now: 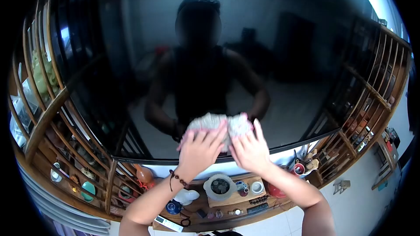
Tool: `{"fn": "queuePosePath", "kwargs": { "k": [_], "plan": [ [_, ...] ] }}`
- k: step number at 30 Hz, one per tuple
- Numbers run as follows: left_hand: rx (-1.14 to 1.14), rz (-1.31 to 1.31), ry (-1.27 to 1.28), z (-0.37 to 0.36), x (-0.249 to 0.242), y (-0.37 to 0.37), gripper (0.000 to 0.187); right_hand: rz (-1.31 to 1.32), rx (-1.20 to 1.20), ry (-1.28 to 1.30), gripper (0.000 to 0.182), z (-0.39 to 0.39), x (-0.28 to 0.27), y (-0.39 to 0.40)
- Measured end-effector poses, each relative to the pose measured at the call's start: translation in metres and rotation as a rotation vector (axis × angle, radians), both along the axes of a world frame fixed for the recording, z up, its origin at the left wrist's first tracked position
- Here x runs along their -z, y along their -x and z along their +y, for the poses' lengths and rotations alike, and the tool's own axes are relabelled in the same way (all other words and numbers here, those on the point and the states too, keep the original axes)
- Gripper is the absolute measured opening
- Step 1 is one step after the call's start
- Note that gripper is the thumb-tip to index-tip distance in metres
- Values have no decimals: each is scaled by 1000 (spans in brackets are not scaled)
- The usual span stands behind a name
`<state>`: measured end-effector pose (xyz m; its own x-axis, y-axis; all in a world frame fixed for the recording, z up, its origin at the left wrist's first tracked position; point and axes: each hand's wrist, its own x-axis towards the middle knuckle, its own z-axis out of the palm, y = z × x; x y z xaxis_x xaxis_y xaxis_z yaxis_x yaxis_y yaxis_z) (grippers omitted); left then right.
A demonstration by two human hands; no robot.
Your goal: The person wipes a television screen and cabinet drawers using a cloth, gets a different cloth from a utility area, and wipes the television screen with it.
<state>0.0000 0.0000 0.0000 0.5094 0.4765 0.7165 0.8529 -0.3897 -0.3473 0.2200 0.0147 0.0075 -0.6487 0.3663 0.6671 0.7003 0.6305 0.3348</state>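
A crumpled whitish cloth (209, 122) with pink edging is bunched in front of the lower part of a large dark television screen (280, 105). On its left part lies my left hand (201, 147), fingers bent over the fabric; a dark bead bracelet (177, 180) circles that wrist. My right hand (250, 150) grips the right part, with one finger raised apart from the others. Both hands are close together near the screen's bottom edge. The glossy screen mirrors a person, so where cloth ends and reflection begins is hard to tell.
Below the screen, a wooden table (201, 223) bears a large bowl (219, 186), a white cup (257, 187), a white remote control (168, 223), a wristwatch (236, 212) and a gourd (144, 175). Wooden slatted shelves (61, 100) flank the screen. A small stool (341, 186) stands right.
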Motion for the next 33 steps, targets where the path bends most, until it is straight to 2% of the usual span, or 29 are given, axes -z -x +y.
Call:
{"fn": "queuePosePath", "kwargs": {
  "k": [1, 3, 4, 7, 10, 12, 14, 18, 21, 24, 25, 28, 31, 32, 33],
  "plan": [
    [-3, -49, -35, 1, -25, -5, 60, 72, 16, -101, 41, 0, -28, 8],
    [7, -142, -80, -9, -70, -12, 60, 134, 52, -79, 43, -14, -76, 14],
    [9, -156, -140, -6, -79, -11, 60, 172, 44, -116, 43, -13, -82, 18],
    [6, -184, -35, -16, -56, -16, 59, 168, 56, -77, 44, -14, -55, 16],
    [47, -120, 60, -19, 16, -13, 60, 101, 17, 8, 42, -21, 17, 3],
    [66, -102, 62, -19, 25, -8, 60, 79, 7, 19, 42, -22, 23, 1],
    [21, -105, 33, -16, 7, -5, 60, 64, -34, 30, 45, -18, -2, 6],
    [-63, -227, -130, -16, -76, 5, 65, 142, 11, -127, 38, -15, -98, 35],
    [-127, -303, -249, -18, -104, 18, 64, 172, 55, -154, 37, -12, -122, 60],
    [-132, -339, -160, -29, -61, 33, 64, 78, -188, -207, 33, -9, -92, 80],
    [-103, -382, -125, -34, -39, 39, 64, -11, -219, -123, 27, -10, -84, 79],
    [-73, -473, -83, -52, 4, 54, 62, -79, -210, -211, 24, 2, -105, 73],
    [-25, -561, -12, -60, 14, 59, 62, 163, -71, -294, 26, -13, -145, 96],
    [-27, -563, 3, -63, 15, 60, 61, 31, -12, -309, 26, -10, -137, 98],
    [-24, -535, 1, -66, 17, 62, 61, -49, -172, -281, 27, -1, -121, 102]
  ]
}}
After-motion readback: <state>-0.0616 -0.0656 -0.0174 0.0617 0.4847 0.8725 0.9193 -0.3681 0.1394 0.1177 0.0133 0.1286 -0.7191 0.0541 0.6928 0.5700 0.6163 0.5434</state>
